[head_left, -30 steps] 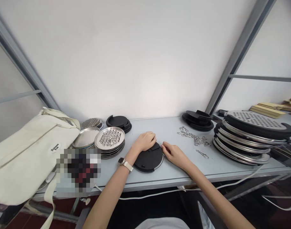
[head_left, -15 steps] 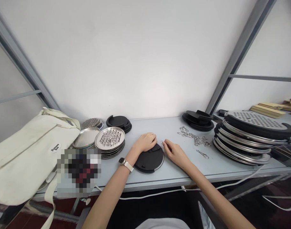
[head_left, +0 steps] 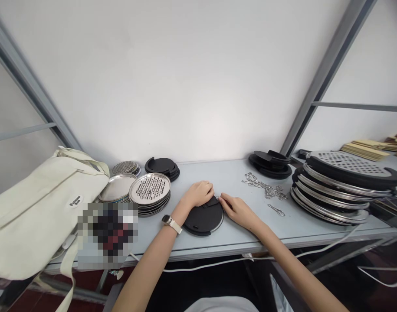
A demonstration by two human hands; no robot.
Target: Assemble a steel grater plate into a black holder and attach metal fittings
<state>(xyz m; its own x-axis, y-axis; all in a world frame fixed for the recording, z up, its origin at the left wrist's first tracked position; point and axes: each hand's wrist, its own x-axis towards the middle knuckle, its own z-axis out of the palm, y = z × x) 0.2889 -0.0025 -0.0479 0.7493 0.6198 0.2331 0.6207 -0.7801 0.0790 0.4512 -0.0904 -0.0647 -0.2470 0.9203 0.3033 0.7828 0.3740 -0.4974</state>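
Observation:
On the table in front of me lies a black round disc [head_left: 205, 220] with a metal rim showing along its right edge. My left hand [head_left: 201, 193] rests on its far edge, fingers curled over and gripping it. My right hand [head_left: 235, 209] is at the disc's upper right edge. Its thumb and fingertips pinch a small metal wire clip [head_left: 217, 198], mostly hidden, against the disc. To the right lie several loose wire clips [head_left: 266, 187] in a scattered heap, with a single clip [head_left: 276, 210] nearer to me.
Round metal grater plates [head_left: 150, 190] are stacked to the left, beside plain metal discs [head_left: 118, 187]. Black round holders [head_left: 162, 167] stand behind them, more black holders [head_left: 270, 164] at back right. A tall stack of rimmed discs [head_left: 335, 190] stands right; a cream bag [head_left: 38, 212] lies left.
My right hand has moved slightly left and brought the wire clip from beside the disc to its upper right edge. My left hand and the disc have stayed put.

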